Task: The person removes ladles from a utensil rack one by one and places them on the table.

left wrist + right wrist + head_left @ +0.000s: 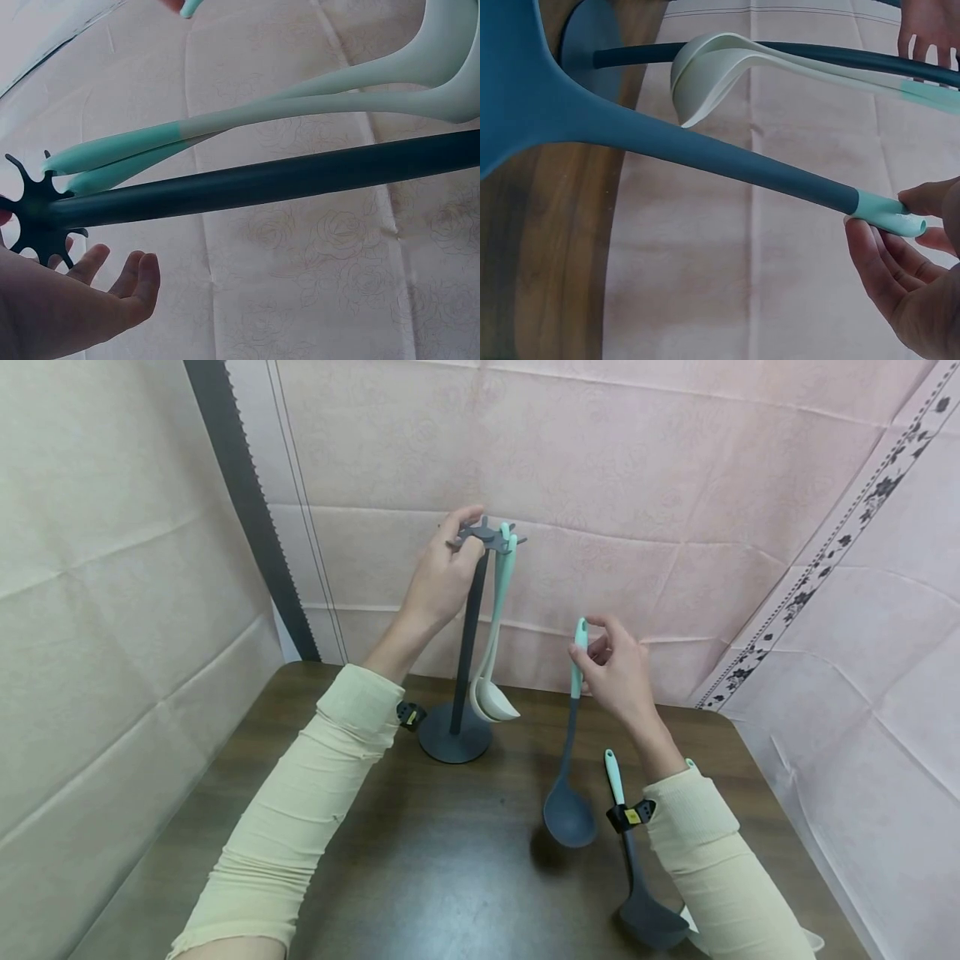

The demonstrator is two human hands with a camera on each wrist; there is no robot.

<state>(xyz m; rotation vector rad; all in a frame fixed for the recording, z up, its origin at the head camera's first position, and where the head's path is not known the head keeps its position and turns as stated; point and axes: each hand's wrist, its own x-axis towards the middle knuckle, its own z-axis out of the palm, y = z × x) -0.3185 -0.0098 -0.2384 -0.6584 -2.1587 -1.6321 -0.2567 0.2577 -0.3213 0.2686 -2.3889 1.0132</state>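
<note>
Beyond pale-yellow fabric sleeves [300, 835], a mint-handled grey spoon [567, 812] is held by the right hand [618, 672], a hook-topped grey stand [469, 647] by the left hand [441, 572].

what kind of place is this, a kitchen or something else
Probably a makeshift filming booth rather than a working kitchen: pale patterned cloth hangs behind and beside the wood-look table, and small black devices, likely cameras, are strapped at both wrists.

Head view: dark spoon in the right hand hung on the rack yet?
No, the right hand pinches the dark spoon by its mint handle, apart from the rack.
</note>
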